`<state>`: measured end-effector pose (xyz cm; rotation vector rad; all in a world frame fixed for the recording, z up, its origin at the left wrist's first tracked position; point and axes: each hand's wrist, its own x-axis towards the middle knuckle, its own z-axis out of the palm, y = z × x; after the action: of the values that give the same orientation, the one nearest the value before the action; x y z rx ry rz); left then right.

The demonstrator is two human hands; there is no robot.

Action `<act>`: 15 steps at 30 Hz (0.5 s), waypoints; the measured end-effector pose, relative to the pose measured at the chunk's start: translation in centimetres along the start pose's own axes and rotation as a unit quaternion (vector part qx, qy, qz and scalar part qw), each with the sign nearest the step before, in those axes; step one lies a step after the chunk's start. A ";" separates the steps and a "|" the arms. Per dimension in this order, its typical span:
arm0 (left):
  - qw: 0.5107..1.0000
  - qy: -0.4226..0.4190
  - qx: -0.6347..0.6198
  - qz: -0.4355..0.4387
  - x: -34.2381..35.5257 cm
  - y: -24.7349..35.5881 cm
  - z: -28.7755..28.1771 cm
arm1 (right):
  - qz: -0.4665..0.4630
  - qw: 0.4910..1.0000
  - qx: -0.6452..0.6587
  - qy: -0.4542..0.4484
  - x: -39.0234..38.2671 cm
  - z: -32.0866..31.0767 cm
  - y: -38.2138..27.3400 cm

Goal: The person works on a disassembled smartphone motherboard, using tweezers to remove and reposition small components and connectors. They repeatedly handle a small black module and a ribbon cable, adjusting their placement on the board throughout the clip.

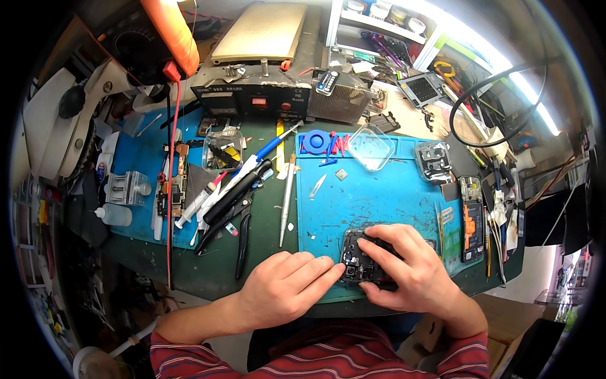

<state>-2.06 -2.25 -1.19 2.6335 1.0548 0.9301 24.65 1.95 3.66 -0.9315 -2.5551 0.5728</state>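
Observation:
An opened phone (357,263), its dark inner parts and camera area bared, lies on the blue mat (278,211) near the front edge of the bench. My right hand (407,268) spans it, thumb at the near edge and fingers bent over the far side and the top. From the left, my left hand (287,284) meets the phone's left edge with its fingers closed together; its thumb is hidden. Much of the phone's right half is covered by my right hand. A second opened phone (471,218) with an orange patch lies at the mat's right.
Left of the phone lie a slim metal tool (288,202), black-handled pliers (242,246) and a syringe (196,205). Clear plastic boxes (371,146) stand at the mat's back. Behind rises a black power unit (252,101). A black cable (456,120) loops at the right.

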 end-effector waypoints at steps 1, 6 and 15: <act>1.000 0.001 0.002 0.002 -0.1 0.0 0.0 | -0.001 1.000 -0.003 -0.002 0.1 0.0 0.0; 1.000 -0.008 0.008 0.017 -0.1 -0.1 -0.1 | -0.003 1.000 -0.015 -0.009 0.2 -0.1 -0.2; 0.997 -0.014 0.052 0.056 0.0 0.1 0.0 | -0.004 0.998 -0.039 -0.039 0.2 -0.4 -0.3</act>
<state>-2.04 -2.29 -1.13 2.8084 0.9826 0.8798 24.50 1.96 4.18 -0.9429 -2.6669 0.5198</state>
